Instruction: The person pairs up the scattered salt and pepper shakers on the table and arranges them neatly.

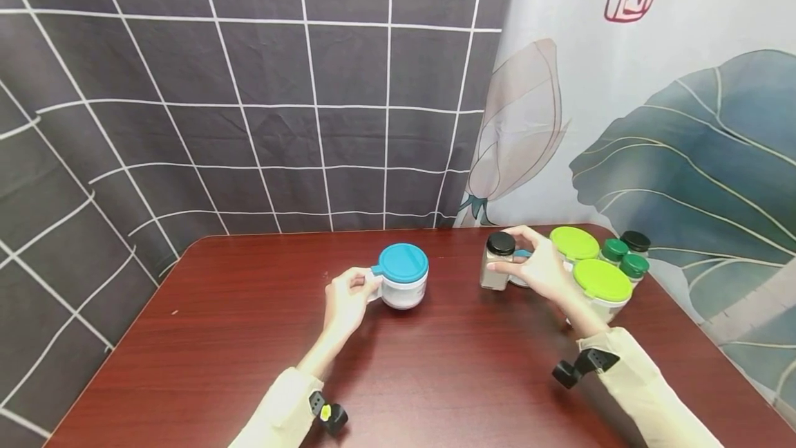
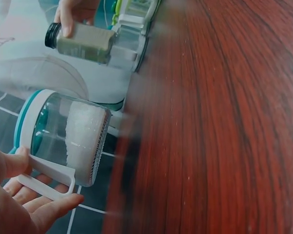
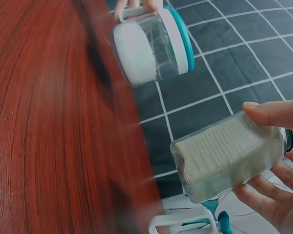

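My left hand (image 1: 345, 301) grips the white handle of a clear seasoning jar (image 1: 404, 266) with a blue lid. White grains fill part of that jar (image 2: 83, 141), which is upright close over the table. On the right, my right hand (image 1: 539, 268) holds a square spice bottle (image 1: 495, 274) with a black cap, thumb on one side and fingers on the other. Pale powder shows through the bottle (image 3: 224, 156), along with a printed label. Partly hidden behind the right hand is another blue-lidded jar (image 1: 519, 281).
Two jars with lime-green lids (image 1: 574, 243) (image 1: 602, 281) stand at the table's right edge. Beside them are small bottles with green caps (image 1: 614, 249) and one with a black cap (image 1: 636, 240). A dark grid curtain (image 1: 261, 130) hangs behind the red-brown table (image 1: 249, 310).
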Demonstrator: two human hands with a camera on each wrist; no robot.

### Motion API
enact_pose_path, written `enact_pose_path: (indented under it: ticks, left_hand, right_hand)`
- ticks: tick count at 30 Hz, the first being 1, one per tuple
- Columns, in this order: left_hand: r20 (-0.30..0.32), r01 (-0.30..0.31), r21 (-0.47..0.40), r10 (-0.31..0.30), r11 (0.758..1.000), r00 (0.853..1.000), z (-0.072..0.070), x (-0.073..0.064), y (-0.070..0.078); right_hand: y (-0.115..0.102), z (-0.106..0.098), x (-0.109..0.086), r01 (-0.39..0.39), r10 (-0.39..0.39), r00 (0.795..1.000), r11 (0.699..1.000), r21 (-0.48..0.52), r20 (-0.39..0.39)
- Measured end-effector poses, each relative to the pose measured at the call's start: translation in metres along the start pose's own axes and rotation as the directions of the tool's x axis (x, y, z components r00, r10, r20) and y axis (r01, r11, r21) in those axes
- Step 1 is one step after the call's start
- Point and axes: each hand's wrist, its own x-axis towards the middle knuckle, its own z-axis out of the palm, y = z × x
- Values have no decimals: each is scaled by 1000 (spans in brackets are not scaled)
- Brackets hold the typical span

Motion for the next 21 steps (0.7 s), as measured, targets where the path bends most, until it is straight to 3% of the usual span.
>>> enact_pose_path:
  ticks: [21]
  left_hand:
    - [-45, 8, 50, -6, 999, 999, -16, 3, -4]
  right_hand:
    - [-1, 38, 11, 21, -28, 999, 989, 146, 43]
